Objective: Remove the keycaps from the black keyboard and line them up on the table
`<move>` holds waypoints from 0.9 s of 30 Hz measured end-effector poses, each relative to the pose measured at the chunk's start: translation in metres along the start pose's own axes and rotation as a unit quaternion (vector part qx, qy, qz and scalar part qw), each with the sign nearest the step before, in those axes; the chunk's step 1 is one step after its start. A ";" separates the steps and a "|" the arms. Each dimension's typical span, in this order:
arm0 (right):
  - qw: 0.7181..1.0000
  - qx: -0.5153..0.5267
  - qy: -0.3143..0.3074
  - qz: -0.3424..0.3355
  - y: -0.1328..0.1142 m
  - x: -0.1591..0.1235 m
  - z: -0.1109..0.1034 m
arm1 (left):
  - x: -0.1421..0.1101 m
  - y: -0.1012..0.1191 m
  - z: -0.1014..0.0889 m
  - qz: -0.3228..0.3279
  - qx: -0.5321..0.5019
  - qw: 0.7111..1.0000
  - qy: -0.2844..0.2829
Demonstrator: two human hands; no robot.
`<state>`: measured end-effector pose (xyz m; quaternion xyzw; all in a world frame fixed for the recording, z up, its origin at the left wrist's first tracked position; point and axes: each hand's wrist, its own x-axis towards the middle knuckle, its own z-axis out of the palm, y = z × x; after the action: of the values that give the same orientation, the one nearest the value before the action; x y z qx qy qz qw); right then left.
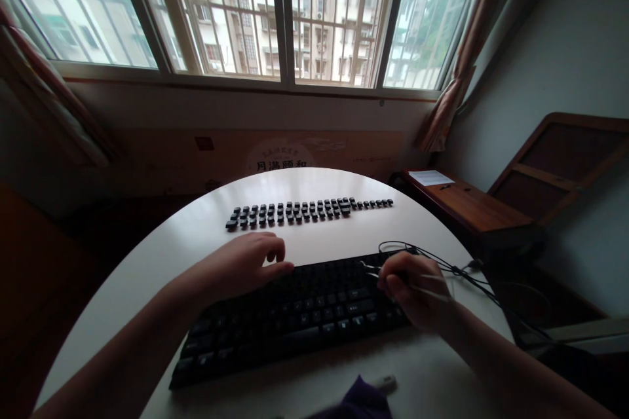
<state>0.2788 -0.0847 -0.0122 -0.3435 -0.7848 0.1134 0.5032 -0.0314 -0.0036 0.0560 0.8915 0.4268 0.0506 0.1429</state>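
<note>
A black keyboard (295, 330) lies slightly slanted on the round white table (162, 255). Part of its upper area shows no keycaps, though the dark surface makes detail hard to see. My left hand (250, 258) rests over its upper left edge, index finger bent and thumb apart from it, with nothing visible between them. My right hand (413, 281) grips a wire keycap puller (371, 270), whose thin metal ends point left over the keyboard's upper right part. Beyond the keyboard, loose black keycaps (295, 211) stand in neat rows.
Black cables (457, 270) curl at the table's right side. A purple cloth (366, 399) and a light-coloured stick-like item (384, 383) lie at the near edge. Right of the table is a wooden stand (472, 206) with a paper sheet (430, 177). A barred window is ahead.
</note>
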 end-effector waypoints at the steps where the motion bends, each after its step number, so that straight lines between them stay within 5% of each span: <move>1: 0.999 -0.002 -0.007 -0.037 -0.008 0.000 0.001 | -0.003 0.010 -0.003 0.011 -0.008 1.000 0.027; 4: 0.992 -0.011 -0.039 -0.116 -0.028 0.002 0.006 | -0.010 0.042 0.001 0.031 -0.042 0.996 0.073; 8: 0.982 -0.026 -0.087 -0.165 -0.035 0.002 0.015 | -0.010 0.066 0.024 0.078 -0.066 0.993 0.064; 21: 0.952 -0.180 -0.132 -0.211 -0.036 0.005 0.018 | -0.004 0.075 0.046 0.029 -0.100 0.989 0.103; 27: 0.963 -0.183 -0.091 -0.176 -0.036 0.006 0.019 | -0.002 0.072 0.048 0.023 -0.140 0.978 0.153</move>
<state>0.2457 -0.1041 0.0020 -0.2739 -0.8827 -0.0917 0.3707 0.0315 -0.0577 0.0316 0.8539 0.4117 0.2493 0.1979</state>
